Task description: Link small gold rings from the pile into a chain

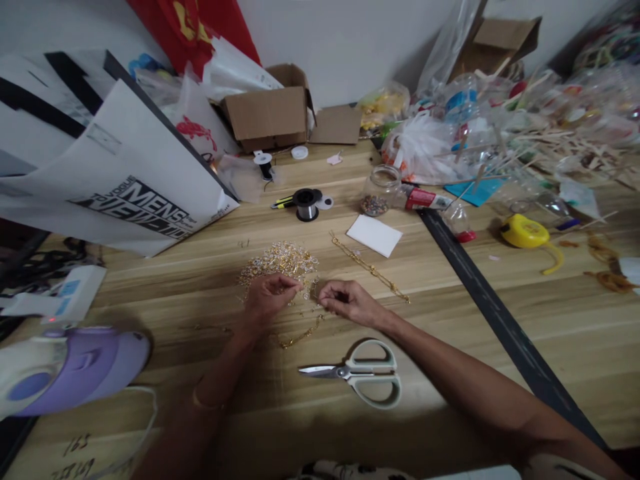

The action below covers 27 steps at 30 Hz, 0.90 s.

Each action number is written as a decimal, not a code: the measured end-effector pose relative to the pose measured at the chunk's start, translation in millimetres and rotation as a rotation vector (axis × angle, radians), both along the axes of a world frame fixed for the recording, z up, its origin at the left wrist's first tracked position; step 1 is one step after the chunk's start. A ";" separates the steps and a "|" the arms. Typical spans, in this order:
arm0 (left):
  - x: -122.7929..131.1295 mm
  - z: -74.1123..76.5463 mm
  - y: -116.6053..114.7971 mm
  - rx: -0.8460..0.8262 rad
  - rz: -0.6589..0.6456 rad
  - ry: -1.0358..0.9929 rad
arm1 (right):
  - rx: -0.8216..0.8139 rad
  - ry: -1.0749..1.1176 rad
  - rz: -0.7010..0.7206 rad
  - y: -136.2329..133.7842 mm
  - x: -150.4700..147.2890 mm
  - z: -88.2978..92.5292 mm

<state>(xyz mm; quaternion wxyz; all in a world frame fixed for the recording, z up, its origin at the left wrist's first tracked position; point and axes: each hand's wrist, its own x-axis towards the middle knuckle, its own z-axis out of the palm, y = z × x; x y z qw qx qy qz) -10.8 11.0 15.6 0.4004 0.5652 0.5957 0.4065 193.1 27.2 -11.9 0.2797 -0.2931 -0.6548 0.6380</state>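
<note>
My left hand (273, 295) is closed in a pinch at the front edge of a loose pile of small gold and clear beads (280, 259). Just to its right, my right hand (353, 301) pinches too, fingertips facing the left ones across a small gap. Whatever sits between the fingers is too small to make out. Below the hands lies a short gold chain (303, 333). A longer gold beaded chain (370, 268) stretches out beyond my right hand. Scissors (357, 373) with pale handles lie nearest me, blades pointing left.
Behind the beads stand a spool of wire (307, 205) and a jar of beads (376, 192). A white card (375, 235) lies right of them. A paper bag (145, 180) and a purple appliance (95, 367) occupy the left; a yellow tape measure (524, 231) lies right.
</note>
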 end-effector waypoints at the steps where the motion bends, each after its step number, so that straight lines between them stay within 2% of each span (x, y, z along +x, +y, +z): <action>1: 1.7 1.2 -1.7 0.010 0.004 0.004 | -0.004 0.000 -0.002 -0.1 0.0 -0.7; 7: 16.3 7.2 -12.4 -0.016 0.024 -0.083 | -0.008 0.012 -0.012 -0.8 -0.1 -0.7; 10: 22.6 2.9 -16.4 -0.073 0.068 -0.135 | -0.005 0.026 -0.013 -1.0 0.3 1.0; 17: 27.2 -13.9 -15.0 -0.122 0.079 -0.186 | 0.002 0.051 -0.022 -1.2 1.0 3.5; 27: 31.0 -17.2 -16.4 -0.174 0.089 -0.216 | 0.022 0.038 -0.027 -1.5 1.5 3.5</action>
